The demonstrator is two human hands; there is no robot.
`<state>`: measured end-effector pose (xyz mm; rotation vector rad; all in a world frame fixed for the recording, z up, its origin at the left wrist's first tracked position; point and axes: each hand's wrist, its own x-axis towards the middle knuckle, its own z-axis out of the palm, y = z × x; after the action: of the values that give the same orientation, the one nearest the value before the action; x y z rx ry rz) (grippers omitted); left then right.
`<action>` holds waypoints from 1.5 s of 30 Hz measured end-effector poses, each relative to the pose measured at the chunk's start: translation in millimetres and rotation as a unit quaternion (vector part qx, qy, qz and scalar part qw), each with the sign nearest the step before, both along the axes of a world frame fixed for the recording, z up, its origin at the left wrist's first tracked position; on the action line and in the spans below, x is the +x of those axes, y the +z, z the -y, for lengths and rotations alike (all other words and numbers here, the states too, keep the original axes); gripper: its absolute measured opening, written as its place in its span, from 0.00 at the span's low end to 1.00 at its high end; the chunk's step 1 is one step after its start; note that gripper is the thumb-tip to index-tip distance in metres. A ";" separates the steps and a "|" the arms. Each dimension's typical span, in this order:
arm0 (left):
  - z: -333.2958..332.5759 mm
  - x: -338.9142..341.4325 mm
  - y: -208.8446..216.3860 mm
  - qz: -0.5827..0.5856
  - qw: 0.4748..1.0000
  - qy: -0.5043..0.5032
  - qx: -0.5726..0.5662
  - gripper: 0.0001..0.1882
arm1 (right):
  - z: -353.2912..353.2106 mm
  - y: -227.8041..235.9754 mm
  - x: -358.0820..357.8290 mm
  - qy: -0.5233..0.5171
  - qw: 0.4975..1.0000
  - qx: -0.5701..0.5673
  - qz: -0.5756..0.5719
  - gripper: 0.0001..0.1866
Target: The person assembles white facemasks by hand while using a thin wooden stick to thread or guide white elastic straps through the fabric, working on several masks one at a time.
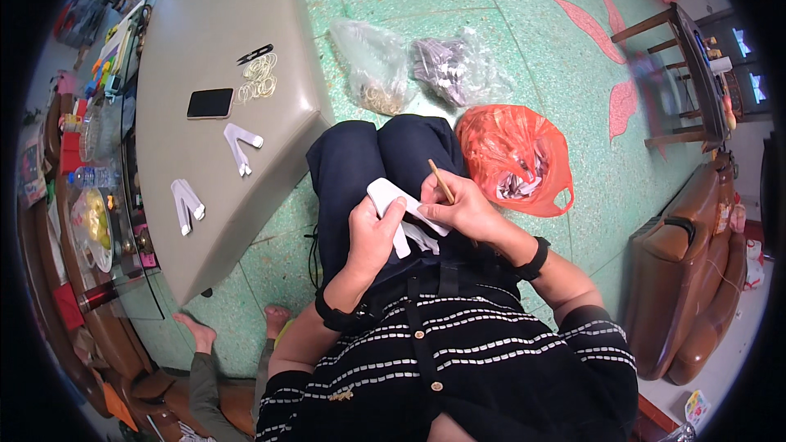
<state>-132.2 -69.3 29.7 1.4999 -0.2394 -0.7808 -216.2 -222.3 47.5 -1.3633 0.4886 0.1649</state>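
Note:
Over my lap, my left hand (375,229) is closed around a white folded strip (388,194), thumb pressed on top. My right hand (465,209) pinches a thin wooden stick (441,182), its fingertips at the strip's right end. More pale material hangs below, partly hidden by the hands. On the grey padded bench (237,254) to the left lie two pale lilac folded strips, one V-shaped (240,147) and one lower down (187,206). Beyond them are a dark phone (210,104), a pile of cream loops (258,79) and small black thread snips (255,53).
A red plastic bag (491,127) holding strips stands by my right knee. Ahead on the green floor sit a clear bag (368,53) with tan bits and another clear bag (458,69) of purplish strips. Another person's bare foot (196,332) shows at lower left.

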 end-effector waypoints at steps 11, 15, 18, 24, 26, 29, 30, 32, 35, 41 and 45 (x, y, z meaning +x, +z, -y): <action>-3.2 3.4 -2.4 -0.154 0.986 -0.003 -0.061 0.10 | 3.0 15.4 5.0 0.054 0.996 0.030 -0.070 0.06; -4.7 10.4 -2.7 -0.228 0.969 -0.047 -0.080 0.10 | 2.4 6.9 4.3 0.055 0.996 0.003 -0.074 0.06; -8.5 17.8 -4.3 -0.199 0.968 -0.132 -0.074 0.07 | 3.6 10.7 5.8 0.059 0.993 -0.031 -0.096 0.06; -8.4 17.4 6.1 0.248 0.950 -0.160 0.100 0.08 | -0.4 10.1 5.5 0.065 0.982 -0.156 -0.081 0.10; -7.9 18.6 -4.0 0.421 0.893 -0.141 0.079 0.09 | -2.2 10.4 7.2 0.066 0.977 -0.193 -0.067 0.10; -6.5 12.9 3.9 0.012 0.996 -0.082 -0.012 0.08 | -2.6 21.1 12.3 0.068 0.966 -0.246 -0.046 0.10; -4.7 13.2 7.9 -0.025 0.997 -0.068 -0.023 0.08 | -2.7 25.4 14.1 0.070 0.962 -0.262 -0.041 0.10; -5.2 16.2 5.0 0.250 0.964 -0.080 0.041 0.08 | -4.9 19.9 14.8 0.064 0.954 -0.293 -0.011 0.11; -1.1 15.3 6.3 0.533 0.839 -0.058 0.089 0.09 | -9.0 11.8 15.8 0.052 0.928 -0.367 0.024 0.10; -9.9 17.9 -6.8 -0.182 0.974 -0.056 -0.121 0.09 | -10.0 21.7 17.4 0.068 0.929 -0.364 -0.018 0.09; -13.6 18.6 -7.6 -0.101 0.984 -0.117 -0.084 0.08 | -6.1 25.0 17.9 0.083 0.940 -0.330 0.010 0.09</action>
<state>-113.7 -55.7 22.1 1.2373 -0.3233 -1.0671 -198.3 -216.2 72.5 -2.0661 0.4268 0.1281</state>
